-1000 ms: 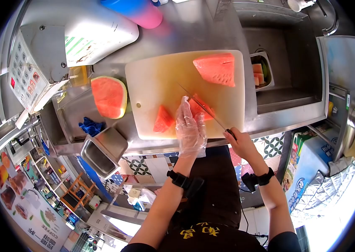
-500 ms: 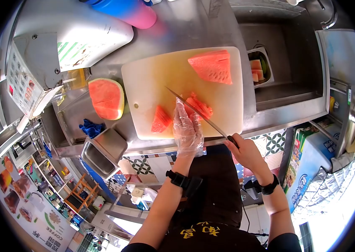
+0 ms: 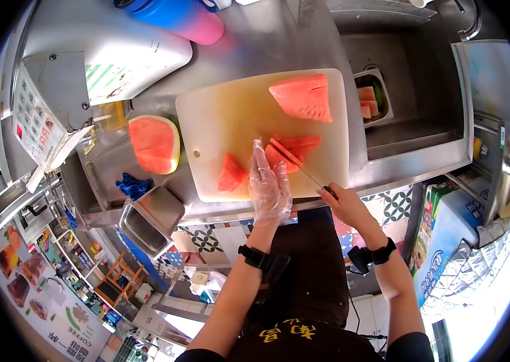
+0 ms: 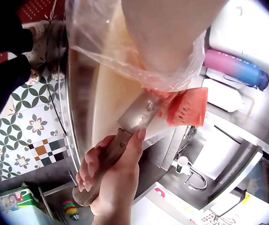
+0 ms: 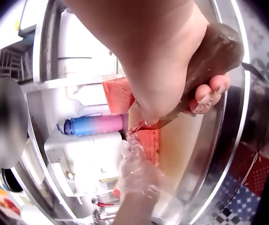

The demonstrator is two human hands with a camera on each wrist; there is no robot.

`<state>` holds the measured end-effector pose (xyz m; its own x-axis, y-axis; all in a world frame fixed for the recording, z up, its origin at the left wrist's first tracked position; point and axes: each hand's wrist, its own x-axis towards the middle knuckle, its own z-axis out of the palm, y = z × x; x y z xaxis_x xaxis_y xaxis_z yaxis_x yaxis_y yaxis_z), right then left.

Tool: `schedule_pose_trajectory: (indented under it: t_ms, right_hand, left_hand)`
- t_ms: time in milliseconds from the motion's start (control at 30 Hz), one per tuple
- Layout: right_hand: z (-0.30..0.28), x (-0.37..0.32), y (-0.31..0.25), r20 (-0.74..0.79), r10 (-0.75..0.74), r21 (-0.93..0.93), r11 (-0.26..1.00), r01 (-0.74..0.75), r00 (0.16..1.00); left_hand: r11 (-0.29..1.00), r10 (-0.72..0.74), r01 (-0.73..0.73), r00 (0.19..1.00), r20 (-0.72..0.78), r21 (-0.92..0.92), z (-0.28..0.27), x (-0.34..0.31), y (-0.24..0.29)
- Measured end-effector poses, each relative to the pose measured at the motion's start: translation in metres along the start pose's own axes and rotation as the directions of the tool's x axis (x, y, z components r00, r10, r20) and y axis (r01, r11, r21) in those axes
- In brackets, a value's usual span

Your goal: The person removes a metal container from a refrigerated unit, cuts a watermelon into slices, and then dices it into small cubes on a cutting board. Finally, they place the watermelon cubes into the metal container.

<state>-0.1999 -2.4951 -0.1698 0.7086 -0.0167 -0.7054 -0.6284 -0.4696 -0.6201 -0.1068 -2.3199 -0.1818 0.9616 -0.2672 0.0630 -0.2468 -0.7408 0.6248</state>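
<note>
My left hand, in a clear plastic glove, holds a watermelon piece on the cutting board, fingers along its left side and thumb at the near side. My right hand grips the wooden handle of a broad-bladed knife. In the head view its blade slants across the red flesh just right of the gloved fingers. Cut slices lean away to the right of the blade. A smaller watermelon chunk lies left of the gloved hand.
A large watermelon wedge sits at the board's far right. Left of the board lies a rind-on watermelon piece, near a blue cloth and an empty metal pan. The sink on the right holds a container with rind pieces. A blue-pink bottle lies behind.
The knife lifted with its tip swinging left, then came back to the piece, its blade now partly behind flesh. Slices have spread rightward. The gloved hand stays at the piece.
</note>
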Motion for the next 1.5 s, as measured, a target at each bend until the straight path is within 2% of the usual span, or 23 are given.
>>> schedule_pose_trajectory:
  t_ms: [67,133,233,333,433,633,733,867,933,1033,1233,1333,1433,1500]
  right_hand:
    - [-0.006,-0.005,-0.003,0.034,0.035,-0.017,0.999,-0.034,0.999]
    - [-0.010,-0.014,-0.007,0.012,0.001,0.001,1.000,-0.001,1.000]
    - [-0.013,-0.029,-0.017,0.010,-0.019,0.031,0.999,0.019,1.000]
    - [-0.014,-0.031,-0.014,0.008,-0.017,0.006,1.000,0.017,1.000]
    - [-0.014,-0.034,-0.015,0.001,0.000,-0.015,1.000,0.000,1.000]
    - [-0.011,-0.031,-0.013,-0.052,-0.014,-0.021,1.000,0.013,0.999]
    - [-0.011,-0.033,-0.018,-0.020,-0.019,-0.038,0.999,0.018,1.000]
    - [-0.015,-0.037,-0.031,-0.022,-0.042,0.002,0.999,0.042,0.999]
    - [-0.011,-0.036,-0.027,-0.029,-0.045,-0.041,0.998,0.044,0.999]
    - [-0.007,-0.034,-0.023,-0.040,-0.049,-0.059,0.997,0.047,0.998]
    - [-0.003,-0.027,-0.022,-0.019,-0.019,-0.079,0.997,0.018,1.000]
    - [0.012,-0.008,-0.008,-0.031,-0.027,-0.057,0.998,0.025,0.999]
    - [0.013,-0.002,-0.007,-0.047,-0.024,-0.016,1.000,0.023,0.999]
    - [0.013,-0.008,-0.012,-0.030,-0.017,0.015,1.000,0.017,0.999]
  left_hand:
    - [0.996,-0.029,0.029,1.000,-0.002,-0.081,-0.001,-0.003,0.002]
    - [0.982,-0.045,0.037,0.998,-0.040,-0.183,-0.002,-0.003,0.001]
    - [0.966,-0.141,0.149,0.988,0.055,-0.212,-0.018,-0.003,0.009]
    - [0.978,-0.087,0.097,0.995,0.057,-0.186,-0.020,-0.008,0.000]
    - [0.898,-0.206,0.231,0.973,0.107,-0.375,-0.022,-0.008,0.000]
    - [0.913,-0.138,0.160,0.987,0.085,-0.374,-0.021,-0.010,-0.011]
    - [0.821,-0.264,0.302,0.953,0.147,-0.485,-0.021,-0.012,-0.012]
    - [0.849,-0.285,0.318,0.948,0.141,-0.421,-0.021,-0.014,-0.010]
    - [0.852,-0.293,0.331,0.943,0.155,-0.405,-0.024,-0.012,-0.010]
    - [0.774,-0.338,0.356,0.932,0.134,-0.524,-0.022,-0.012,-0.007]
    - [0.808,-0.317,0.338,0.940,0.128,-0.483,-0.020,-0.013,-0.012]
    - [0.913,-0.199,0.222,0.975,0.100,-0.343,-0.021,-0.012,-0.018]
    - [0.864,-0.287,0.293,0.955,0.078,-0.409,-0.020,-0.011,-0.009]
    - [0.906,-0.246,0.267,0.964,0.104,-0.330,-0.026,-0.010,-0.013]
